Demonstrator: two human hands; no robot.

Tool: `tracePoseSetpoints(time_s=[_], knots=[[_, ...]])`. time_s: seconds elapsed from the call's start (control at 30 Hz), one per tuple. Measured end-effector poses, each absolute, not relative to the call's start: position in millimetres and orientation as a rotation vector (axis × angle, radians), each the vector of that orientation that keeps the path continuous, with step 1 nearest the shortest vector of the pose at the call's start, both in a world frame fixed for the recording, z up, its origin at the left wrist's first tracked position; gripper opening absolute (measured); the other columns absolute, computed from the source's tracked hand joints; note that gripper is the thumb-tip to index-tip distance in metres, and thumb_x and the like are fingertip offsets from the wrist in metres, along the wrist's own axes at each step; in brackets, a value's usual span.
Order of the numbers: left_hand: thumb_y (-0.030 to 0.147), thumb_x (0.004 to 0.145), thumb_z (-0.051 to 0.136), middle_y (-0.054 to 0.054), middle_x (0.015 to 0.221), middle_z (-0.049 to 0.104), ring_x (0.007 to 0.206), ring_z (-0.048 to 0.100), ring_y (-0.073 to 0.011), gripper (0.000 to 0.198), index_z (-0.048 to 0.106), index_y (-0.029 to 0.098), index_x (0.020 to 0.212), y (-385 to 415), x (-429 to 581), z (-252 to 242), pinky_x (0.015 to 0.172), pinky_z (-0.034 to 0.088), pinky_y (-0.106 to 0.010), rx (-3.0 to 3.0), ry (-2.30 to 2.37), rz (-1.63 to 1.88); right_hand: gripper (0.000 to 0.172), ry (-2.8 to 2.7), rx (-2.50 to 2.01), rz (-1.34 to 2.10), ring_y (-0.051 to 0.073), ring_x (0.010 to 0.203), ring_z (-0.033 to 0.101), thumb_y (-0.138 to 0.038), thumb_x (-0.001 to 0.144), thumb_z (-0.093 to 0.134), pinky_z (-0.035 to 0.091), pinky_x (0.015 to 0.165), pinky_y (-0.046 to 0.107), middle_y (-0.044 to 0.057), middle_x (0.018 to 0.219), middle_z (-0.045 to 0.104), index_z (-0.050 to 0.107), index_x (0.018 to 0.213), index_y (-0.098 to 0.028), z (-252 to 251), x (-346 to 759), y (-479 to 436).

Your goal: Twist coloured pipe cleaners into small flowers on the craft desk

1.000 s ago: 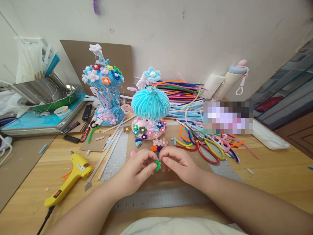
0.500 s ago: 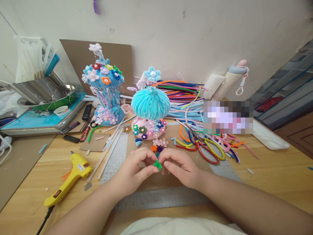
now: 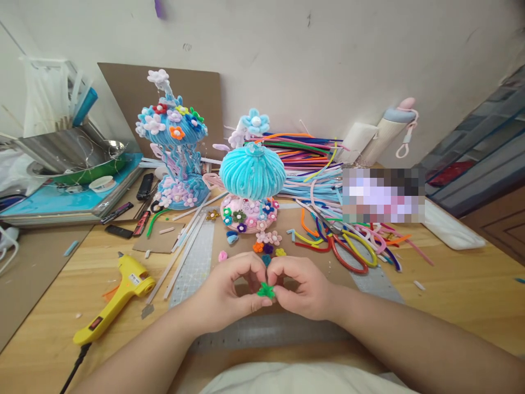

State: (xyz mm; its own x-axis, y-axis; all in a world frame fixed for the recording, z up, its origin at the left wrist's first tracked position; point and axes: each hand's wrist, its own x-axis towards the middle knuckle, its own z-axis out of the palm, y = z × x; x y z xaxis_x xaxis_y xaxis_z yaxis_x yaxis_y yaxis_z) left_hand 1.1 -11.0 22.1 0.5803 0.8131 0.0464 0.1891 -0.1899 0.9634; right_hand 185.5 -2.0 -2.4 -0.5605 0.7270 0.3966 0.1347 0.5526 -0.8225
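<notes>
Between my two hands is a small green pipe-cleaner flower (image 3: 266, 290). My left hand (image 3: 229, 287) pinches it between thumb and fingers from the left. From the right, my right hand (image 3: 305, 287) pinches a petal at its edge. Just beyond the hands lie small flowers: an orange flower (image 3: 258, 247), a purple flower (image 3: 268, 249), a yellow flower (image 3: 280, 252) and a teal flower (image 3: 266, 260). Behind them stands a pipe-cleaner piece with a turquoise ribbed dome (image 3: 252, 172) over a pink base (image 3: 246, 219) dotted with flowers.
A yellow glue gun (image 3: 115, 298) lies at the left. Red-handled scissors (image 3: 348, 254) rest among pipe cleaner offcuts at the right. A finished-looking blue flowered piece (image 3: 176, 137) stands back left, near a metal pot (image 3: 69, 148). Bundled pipe cleaners (image 3: 303, 153) lie along the wall.
Both hands and the green flower have moved slightly down, toward me. My right fingers have closed in on the flower's edge. The yellow flower beyond my hands has come into view.
</notes>
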Motion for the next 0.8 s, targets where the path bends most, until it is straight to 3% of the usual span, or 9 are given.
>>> tracePoseSetpoints(time_s=[0.43,0.63,0.8], knots=[[0.020,0.070,0.069,0.000,0.068,0.055,0.064,0.053,-0.0107,0.022,0.049,0.016,0.060,-11.4,2.9,16.0,0.063,0.041,-0.023,1.708,0.818,0.877,0.008,-2.002,-0.703,1.024,0.007,0.053,0.046,-0.009,0.070,0.049,0.040,0.050,0.017,-0.002,0.063,0.052,0.050,0.071,-0.017,-2.4,186.3,-2.6],[0.023,0.072,0.066,-0.001,0.077,0.057,0.073,0.052,-0.0117,0.014,0.055,0.016,0.077,-9.9,2.7,20.5,0.071,0.041,-0.024,1.752,0.871,0.793,0.006,-1.967,-0.717,1.078,0.009,0.058,0.049,-0.011,0.074,0.049,0.042,0.054,0.019,0.000,0.068,0.055,0.051,0.076,-0.016,-2.4,186.7,-2.3],[0.024,0.074,0.064,0.000,0.073,0.058,0.070,0.051,-0.0106,0.011,0.058,0.015,0.074,-9.0,-0.1,21.9,0.071,0.040,-0.024,1.751,0.883,0.773,0.001,-1.932,-0.709,1.192,0.010,0.059,0.052,-0.016,0.079,0.050,0.044,0.055,0.021,0.001,0.070,0.053,0.051,0.080,-0.016,-5.0,188.6,-2.1]])
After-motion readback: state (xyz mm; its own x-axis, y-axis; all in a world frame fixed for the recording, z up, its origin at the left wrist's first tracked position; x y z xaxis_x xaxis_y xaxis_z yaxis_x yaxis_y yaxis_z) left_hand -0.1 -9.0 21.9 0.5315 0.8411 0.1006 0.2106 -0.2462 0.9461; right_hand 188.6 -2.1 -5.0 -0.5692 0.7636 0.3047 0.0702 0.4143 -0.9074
